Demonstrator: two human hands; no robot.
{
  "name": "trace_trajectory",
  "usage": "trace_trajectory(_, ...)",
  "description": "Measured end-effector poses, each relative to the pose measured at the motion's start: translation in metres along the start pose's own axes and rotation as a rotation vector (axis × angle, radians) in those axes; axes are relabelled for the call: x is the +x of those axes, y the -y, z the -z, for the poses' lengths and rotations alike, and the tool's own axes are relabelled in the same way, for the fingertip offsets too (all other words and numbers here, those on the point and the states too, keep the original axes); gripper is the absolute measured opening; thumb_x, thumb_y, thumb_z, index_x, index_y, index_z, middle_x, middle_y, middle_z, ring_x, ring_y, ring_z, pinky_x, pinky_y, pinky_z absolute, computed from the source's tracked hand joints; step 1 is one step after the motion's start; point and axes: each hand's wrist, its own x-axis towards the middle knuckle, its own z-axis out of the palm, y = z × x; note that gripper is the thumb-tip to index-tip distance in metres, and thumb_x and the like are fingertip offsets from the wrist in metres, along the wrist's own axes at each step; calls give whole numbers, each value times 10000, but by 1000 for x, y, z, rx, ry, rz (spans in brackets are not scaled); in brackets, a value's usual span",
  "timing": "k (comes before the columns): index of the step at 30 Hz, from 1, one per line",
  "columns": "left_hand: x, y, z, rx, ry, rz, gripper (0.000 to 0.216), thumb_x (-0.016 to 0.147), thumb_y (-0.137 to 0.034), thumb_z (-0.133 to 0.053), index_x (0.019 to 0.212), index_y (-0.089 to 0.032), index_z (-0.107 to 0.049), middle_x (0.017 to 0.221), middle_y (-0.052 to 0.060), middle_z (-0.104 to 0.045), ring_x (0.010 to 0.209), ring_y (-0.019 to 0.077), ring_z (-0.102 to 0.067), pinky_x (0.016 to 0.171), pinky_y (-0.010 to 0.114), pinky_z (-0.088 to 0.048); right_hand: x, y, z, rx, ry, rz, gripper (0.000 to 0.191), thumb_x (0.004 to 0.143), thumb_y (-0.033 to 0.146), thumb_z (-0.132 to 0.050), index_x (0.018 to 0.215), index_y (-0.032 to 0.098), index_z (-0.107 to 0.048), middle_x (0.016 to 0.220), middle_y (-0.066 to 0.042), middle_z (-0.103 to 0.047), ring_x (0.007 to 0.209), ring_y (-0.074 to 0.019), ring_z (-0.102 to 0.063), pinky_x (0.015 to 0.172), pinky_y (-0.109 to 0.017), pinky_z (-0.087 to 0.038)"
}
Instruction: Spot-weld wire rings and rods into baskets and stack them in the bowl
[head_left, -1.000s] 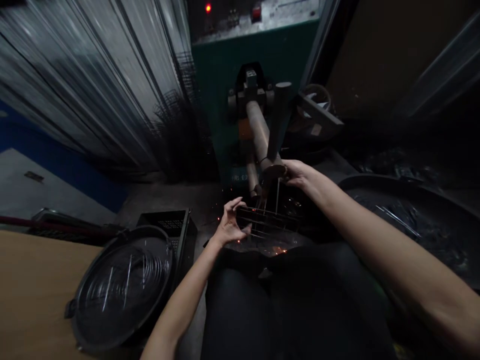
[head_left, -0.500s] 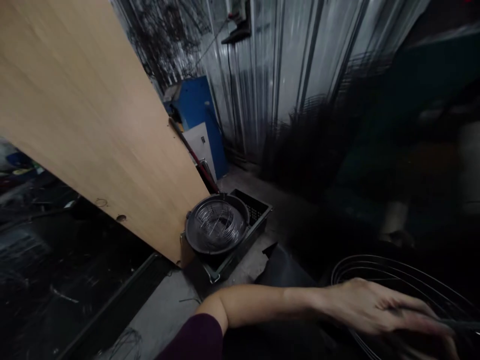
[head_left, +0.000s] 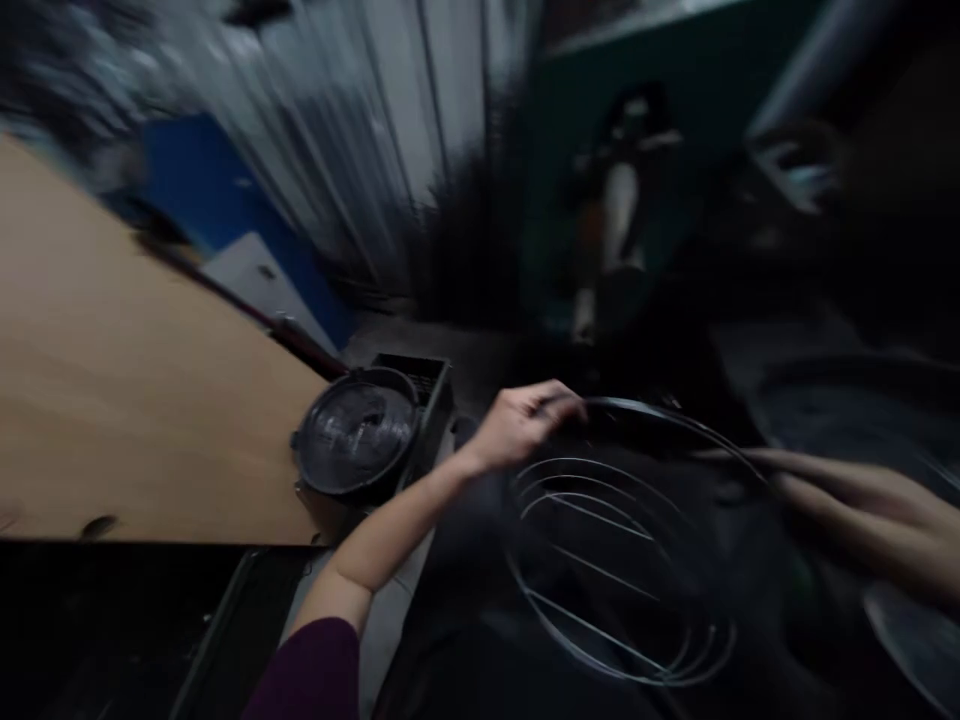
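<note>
Gripping the top of a wire frame (head_left: 637, 675) at lower centre, the left hand (head_left: 517, 430) curls its fingers (head_left: 551, 405) closed round the thin, shiny rim, so the frame hangs from that grip. The right hand (head_left: 885, 525) enters at the right edge, too blurred to tell open or closed. Left of centre, a round black tub (head_left: 307, 440) of coiled wire sits on a ribbed crate (head_left: 424, 380) — beside a smooth wooden board (head_left: 127, 400).

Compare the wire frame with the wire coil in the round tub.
The wire frame looks wider than the wire coil. The frame has rings joined by straight wires; the coil is wound loops. The left hand grips the frame; the coil sits in the tub. Both are thin wire.
</note>
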Motion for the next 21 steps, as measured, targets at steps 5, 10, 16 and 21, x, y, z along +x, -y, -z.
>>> trace_trajectory(5, 6, 41, -16, -57, 118, 168, 319, 862, -430, -525, 772, -137, -614, 545, -55, -396, 481, 49, -340, 479, 182, -258, -19, 2, -12, 355, 209, -252, 678, 727, 668, -600, 1168, 153, -628, 1081, -131, -662, 999, -272, -618, 898, -396, -487)
trace_trajectory(10, -4, 76, -42, 113, 126, 208, 319, 887, -429, -477, 818, -149, -614, 524, -58, -395, 490, 60, -360, 507, 185, -270, -11, -39, -35, 335, 200, -271, 605, 701, 649, -606, 950, 100, -662, 854, -99, -683, 741, -191, -625, 688, -298, -494)
trace_trajectory(16, -4, 94, -55, 131, 188, 274, 390, 899, -473, -434, 826, -144, -629, 510, -56, -382, 475, 63, -350, 503, 191, -263, -15, -60, -56, -160, -7, -161, 402, 897, 442, -409, 1064, 182, -665, 915, -47, -702, 838, -193, -647, 753, -285, -480)
trace_trajectory(21, 3, 95, -51, 183, 277, 256, 470, 927, -512, -357, 865, -143, -643, 492, -43, -408, 455, 78, -379, 502, 196, -302, -5, -51, -72, -585, -224, 1, 427, 948, 344, -320, 1213, 173, -608, 1066, -83, -674, 891, -218, -642, 708, -293, -468)
